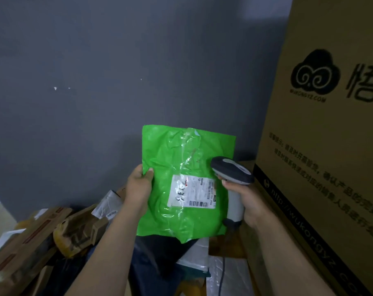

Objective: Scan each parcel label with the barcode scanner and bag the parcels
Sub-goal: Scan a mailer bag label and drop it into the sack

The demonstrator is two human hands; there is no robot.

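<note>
At lower left, a heap of brown parcels [32, 236] waits, apparently unscanned. At centre, the left hand [138, 184] pinches the green parcel [181, 184] by its left edge, thumb in front, with its label [193, 193] facing the camera. Just right, the right hand [249, 201] curls its fingers round the barcode scanner [232, 174], head at the label: scanning looks underway; no bag is visible.

parcel depot, piled parcels [70, 229], big carton [330, 146]

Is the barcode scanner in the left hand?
No, the right hand grips the barcode scanner while the left hand holds the green parcel.
</note>
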